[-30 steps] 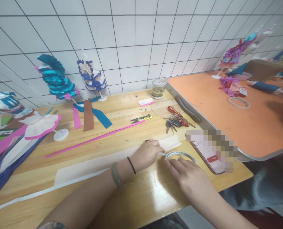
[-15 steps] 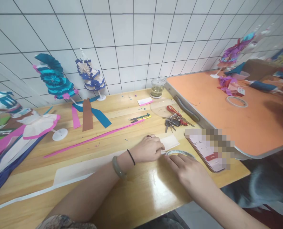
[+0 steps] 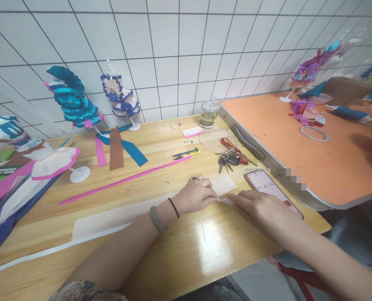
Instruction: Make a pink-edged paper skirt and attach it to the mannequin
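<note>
A long white strip of crepe paper lies across the near part of the wooden table, with a narrow white tape running along its near edge and off to the left. My left hand is closed in a pinch on the paper's near edge, wearing a ring, with a black band and a bangle on the wrist. Just right of it, the fingertips of my right hand are pressed together on a short whitish length of tape between the hands. Any tape roll by the right hand is hidden.
Keys, snips and a pink strip lie beyond my hands. A phone sits beside my right hand. A lidded glass cup and ruffled paper figures stand at the back. An orange table adjoins at right.
My right hand has lifted and shifted right, its fingers flattening over the tape. The tape roll's ring beside its fingers is out of sight now. My left hand stays nearly in place.
</note>
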A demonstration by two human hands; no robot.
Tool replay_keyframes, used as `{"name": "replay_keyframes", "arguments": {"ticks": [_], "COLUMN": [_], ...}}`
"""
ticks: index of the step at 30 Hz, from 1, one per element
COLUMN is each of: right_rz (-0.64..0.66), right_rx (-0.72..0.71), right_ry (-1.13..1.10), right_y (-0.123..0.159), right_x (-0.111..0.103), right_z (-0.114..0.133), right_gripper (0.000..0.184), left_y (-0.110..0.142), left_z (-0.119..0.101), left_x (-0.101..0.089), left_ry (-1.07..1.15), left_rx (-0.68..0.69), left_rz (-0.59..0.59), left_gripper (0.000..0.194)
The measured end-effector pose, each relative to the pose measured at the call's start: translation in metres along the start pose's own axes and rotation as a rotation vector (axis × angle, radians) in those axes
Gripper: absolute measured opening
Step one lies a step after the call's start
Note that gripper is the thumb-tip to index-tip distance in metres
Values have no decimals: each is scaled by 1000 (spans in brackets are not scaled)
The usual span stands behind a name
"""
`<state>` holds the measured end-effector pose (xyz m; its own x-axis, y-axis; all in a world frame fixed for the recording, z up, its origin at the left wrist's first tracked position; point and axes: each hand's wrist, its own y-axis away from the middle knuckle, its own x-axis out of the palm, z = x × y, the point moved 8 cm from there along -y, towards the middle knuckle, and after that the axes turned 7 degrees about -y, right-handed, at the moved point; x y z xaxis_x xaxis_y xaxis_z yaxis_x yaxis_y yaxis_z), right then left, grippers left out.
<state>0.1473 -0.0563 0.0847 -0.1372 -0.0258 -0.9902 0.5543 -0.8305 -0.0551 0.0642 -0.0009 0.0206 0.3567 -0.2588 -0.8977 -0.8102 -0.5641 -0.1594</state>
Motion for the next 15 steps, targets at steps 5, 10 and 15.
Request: {"name": "replay_keyframes", "arguments": {"ticks": [5,10,15], "right_rz": [37,93,116], "right_rx": [46,81,190], "right_ry": [-100,90,247], "right_y": [4,4,7], "right_x": [-9,-6,-6], "right_z": [-28,-54,-72], "right_gripper": [28,29,29], "left_y": [-1,-1,-3], "left_z": [3,4,3], "left_x": [2,2,0], "left_ry": [22,31,9], "left_rx": [-21,-29,-17], "left_rz": [-4,-16,16], "left_gripper": [22,21,22]}}
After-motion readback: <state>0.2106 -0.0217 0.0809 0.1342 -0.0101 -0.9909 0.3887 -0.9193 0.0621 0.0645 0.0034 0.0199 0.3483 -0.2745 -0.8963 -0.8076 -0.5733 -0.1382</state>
